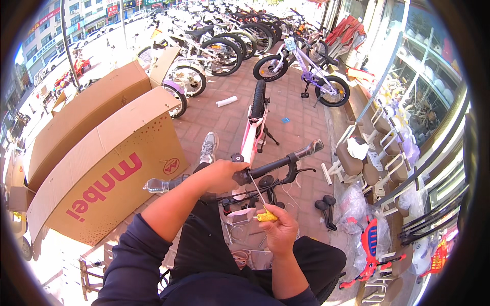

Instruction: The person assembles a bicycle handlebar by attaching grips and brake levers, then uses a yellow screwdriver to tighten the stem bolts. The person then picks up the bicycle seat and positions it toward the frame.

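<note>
Gripping a yellow-handled thin metal tool (pixel 266 217), the right hand (pixel 282 230) sits at five o'clock from the black tubular handlebar (pixel 273 166), clasped by the left hand (pixel 225 175); a pink-and-white bicycle frame (pixel 250 142) points to twelve o'clock.

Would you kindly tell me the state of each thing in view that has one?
Handlebar, ends covered in clear plastic
Left hand, at the handlebar's middle, grip partly hidden
Right hand, closed on the yellow-handled tool
Yellow-handled tool, held, shaft angled toward the handlebar
Cardboard box, open at the top
Lilac bicycle, standing upright
</note>
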A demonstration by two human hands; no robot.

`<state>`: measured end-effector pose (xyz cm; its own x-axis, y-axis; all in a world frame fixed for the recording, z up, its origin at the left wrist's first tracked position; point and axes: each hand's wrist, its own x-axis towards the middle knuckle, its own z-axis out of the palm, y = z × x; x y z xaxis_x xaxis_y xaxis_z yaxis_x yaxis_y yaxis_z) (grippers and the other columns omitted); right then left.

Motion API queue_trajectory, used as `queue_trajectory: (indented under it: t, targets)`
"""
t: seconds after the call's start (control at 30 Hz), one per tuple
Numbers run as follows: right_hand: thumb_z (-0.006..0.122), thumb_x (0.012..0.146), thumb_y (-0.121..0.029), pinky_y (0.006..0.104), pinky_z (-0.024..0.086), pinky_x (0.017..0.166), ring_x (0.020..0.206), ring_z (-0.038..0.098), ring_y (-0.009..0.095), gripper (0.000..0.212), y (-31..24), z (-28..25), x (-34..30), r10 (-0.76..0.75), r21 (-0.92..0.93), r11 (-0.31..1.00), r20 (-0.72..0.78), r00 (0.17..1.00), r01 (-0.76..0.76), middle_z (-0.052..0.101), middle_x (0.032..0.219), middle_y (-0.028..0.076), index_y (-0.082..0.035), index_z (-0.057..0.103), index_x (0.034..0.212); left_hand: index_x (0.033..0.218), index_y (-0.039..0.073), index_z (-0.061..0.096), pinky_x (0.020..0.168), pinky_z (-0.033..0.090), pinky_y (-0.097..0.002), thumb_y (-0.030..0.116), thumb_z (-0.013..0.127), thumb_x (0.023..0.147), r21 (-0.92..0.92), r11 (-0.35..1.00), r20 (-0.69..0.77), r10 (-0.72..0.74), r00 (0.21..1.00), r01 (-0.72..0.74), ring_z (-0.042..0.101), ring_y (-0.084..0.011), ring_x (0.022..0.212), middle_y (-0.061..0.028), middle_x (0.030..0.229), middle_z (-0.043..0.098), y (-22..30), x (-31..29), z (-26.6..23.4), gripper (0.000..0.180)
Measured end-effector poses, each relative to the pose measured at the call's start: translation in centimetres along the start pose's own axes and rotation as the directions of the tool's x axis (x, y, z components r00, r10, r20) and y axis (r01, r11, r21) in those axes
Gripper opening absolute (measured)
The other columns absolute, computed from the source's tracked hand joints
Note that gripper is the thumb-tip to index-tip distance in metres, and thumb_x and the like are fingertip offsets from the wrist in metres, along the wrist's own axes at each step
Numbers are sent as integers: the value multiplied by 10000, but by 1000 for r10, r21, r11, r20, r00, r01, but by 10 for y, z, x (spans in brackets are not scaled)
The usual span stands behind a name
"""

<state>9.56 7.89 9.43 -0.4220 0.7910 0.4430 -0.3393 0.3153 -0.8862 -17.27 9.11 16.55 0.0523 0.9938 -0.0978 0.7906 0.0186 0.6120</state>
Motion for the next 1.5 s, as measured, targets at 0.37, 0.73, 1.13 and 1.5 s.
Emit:
queue_trajectory:
  t: [0.37,0.73,1.13,1.5]
  targets:
    - [823,946,-233,324,579,710,810,717,196,410,-17,-6,11,-142,-74,987,41,989,145,723,968,131,8,699,1253,1517,151,569,859,572,-468,138,713,832,-4,1000,-21,15,1000,-15,745,-416,938,-273,985,750,0,-3,-2,700]
    - [729,1027,-219,334,639,709,838,749,222,454,-15,14,3,18,62,998,7,1000,-18,738,977,137,3,573,1392,1580,138,503,979,538,-418,107,719,801,-28,992,85,-121,989,124,716,-403,1090,-261,1191,730,10,-3,-10,808]
    - [820,934,-139,367,631,779,779,752,251,366,0,-5,5,132,324,939,-34,991,-114,747,942,139,-8,671,1242,1584,155,500,984,533,-425,124,744,804,12,992,84,-122,989,122,706,-420,1102,-267,1195,726,14,-2,-10,818]
    - [648,1060,-131,337,601,626,761,760,224,300,-24,22,-10,181,-196,956,-188,965,-218,724,952,124,21,626,1318,1585,150,499,969,538,-419,116,726,801,16,992,89,-124,988,123,717,-398,1083,-273,1168,727,15,-5,-12,816]
